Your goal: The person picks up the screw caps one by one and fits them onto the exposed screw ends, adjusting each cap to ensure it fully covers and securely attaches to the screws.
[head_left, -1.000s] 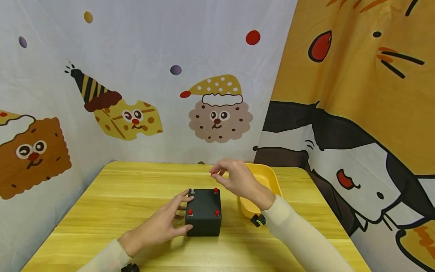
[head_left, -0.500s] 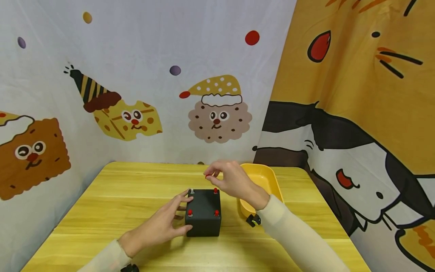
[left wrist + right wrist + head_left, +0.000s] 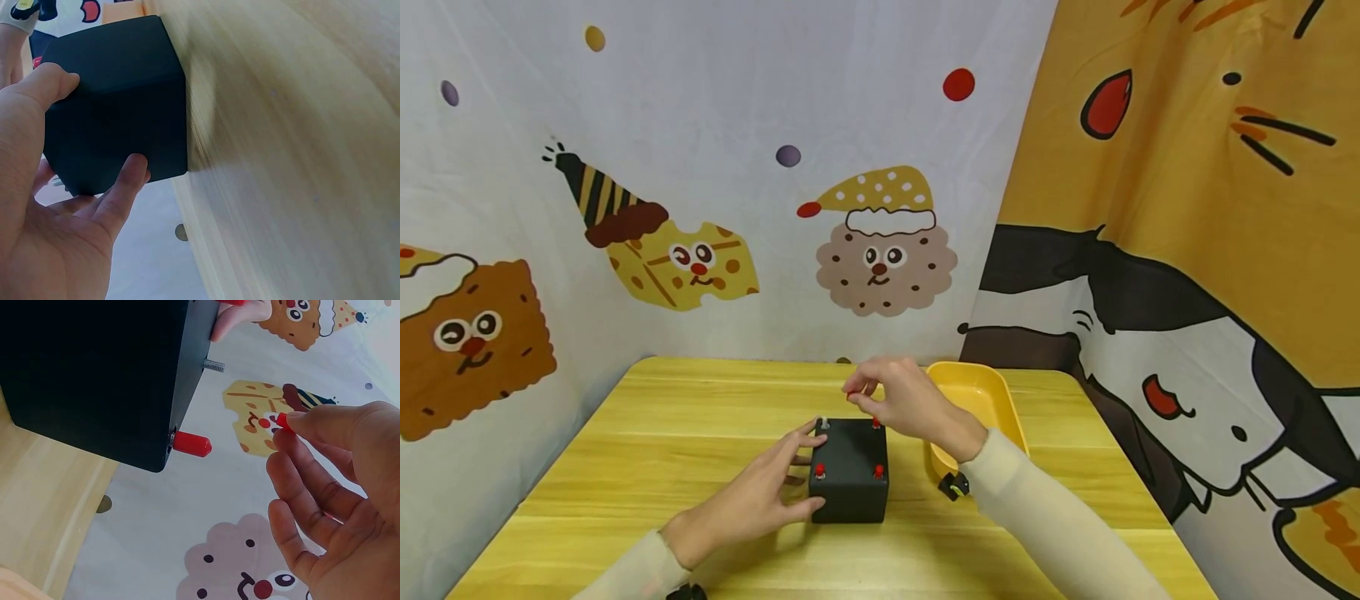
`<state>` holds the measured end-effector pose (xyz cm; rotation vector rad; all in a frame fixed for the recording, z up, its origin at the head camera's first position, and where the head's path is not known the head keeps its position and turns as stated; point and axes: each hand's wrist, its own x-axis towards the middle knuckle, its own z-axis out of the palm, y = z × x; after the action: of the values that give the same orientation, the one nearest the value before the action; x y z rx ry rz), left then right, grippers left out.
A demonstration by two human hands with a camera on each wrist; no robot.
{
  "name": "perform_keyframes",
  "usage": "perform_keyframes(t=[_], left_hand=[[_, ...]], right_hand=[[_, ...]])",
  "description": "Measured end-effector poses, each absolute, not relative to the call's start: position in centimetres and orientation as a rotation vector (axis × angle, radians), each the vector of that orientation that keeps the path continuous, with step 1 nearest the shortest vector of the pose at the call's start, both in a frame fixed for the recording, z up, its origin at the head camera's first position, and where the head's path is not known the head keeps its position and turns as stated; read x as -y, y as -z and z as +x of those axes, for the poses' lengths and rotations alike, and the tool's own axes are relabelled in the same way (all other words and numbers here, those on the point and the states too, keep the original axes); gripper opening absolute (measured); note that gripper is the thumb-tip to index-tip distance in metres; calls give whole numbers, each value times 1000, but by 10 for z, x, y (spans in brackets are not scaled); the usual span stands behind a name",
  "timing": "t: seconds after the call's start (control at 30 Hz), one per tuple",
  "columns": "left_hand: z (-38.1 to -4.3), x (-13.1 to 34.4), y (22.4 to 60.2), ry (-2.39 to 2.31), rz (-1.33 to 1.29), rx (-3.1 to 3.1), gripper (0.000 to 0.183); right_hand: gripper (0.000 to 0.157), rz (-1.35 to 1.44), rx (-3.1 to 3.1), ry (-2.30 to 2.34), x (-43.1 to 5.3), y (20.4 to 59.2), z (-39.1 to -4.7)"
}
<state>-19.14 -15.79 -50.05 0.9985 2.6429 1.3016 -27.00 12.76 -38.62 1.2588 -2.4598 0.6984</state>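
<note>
A black box [image 3: 850, 450] stands on the table, with a short metal post at each top corner. Red caps cover three posts; the near-left cap [image 3: 820, 472] and near-right cap [image 3: 878, 472] show well. The far-left post [image 3: 214, 365] is bare threaded metal. My left hand [image 3: 752, 492] rests against the box's left side, thumb by the front corner, fingertips on the top edge and side. Above the box's far side, my right hand [image 3: 910, 400] pinches a small red cap [image 3: 283, 420] between thumb and index finger, apart from the bare post. Its other fingers are loosely bent.
A yellow tray [image 3: 1011, 408] stands right of the box, partly behind my right forearm. The wooden table [image 3: 662, 433] reaches back to a printed cloth [image 3: 715, 125]. Another cartoon-printed cloth [image 3: 1150, 250] hangs on the right.
My right hand has moved left and slightly down with the red cap, closer to the bare post. My left hand and the box have stayed in place.
</note>
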Motion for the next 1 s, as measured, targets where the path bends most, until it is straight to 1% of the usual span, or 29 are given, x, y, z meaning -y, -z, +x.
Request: perform_keyframes(t=[0.2,0.4,0.63,1.0], left_hand=[[-192,158,501,-1290,988,-2645,95],[-192,157,502,-1288,1010,-2654,97],[-193,156,502,-1270,975,-2667,97],[-192,157,503,-1264,950,-2662,102]], right_hand=[[9,1257,2491,-695,-126,388,-272],[9,1270,2502,-712,-124,387,-272],[10,1299,2521,-737,-123,389,-275],[14,1350,2577,-780,-120,389,-282]])
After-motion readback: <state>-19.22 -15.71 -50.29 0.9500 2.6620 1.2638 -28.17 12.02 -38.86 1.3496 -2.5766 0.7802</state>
